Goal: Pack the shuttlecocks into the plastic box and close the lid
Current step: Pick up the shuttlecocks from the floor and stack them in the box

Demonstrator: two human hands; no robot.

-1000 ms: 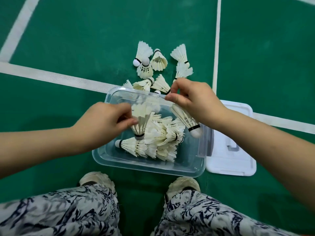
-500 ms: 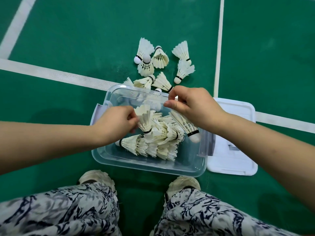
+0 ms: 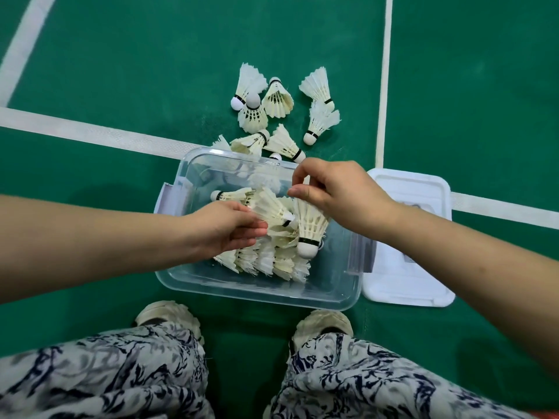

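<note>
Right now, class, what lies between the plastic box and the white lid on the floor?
In the head view, almost nothing: the lid lies right beside the plastic box, and only the box's side latch fills the narrow gap.

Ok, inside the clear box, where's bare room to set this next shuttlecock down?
Bare floor shows along the plastic box's near wall and its right side toward the lid. The far left corner is thin too. The middle is crowded: a shuttlecock pile under the left hand and right hand.
</note>
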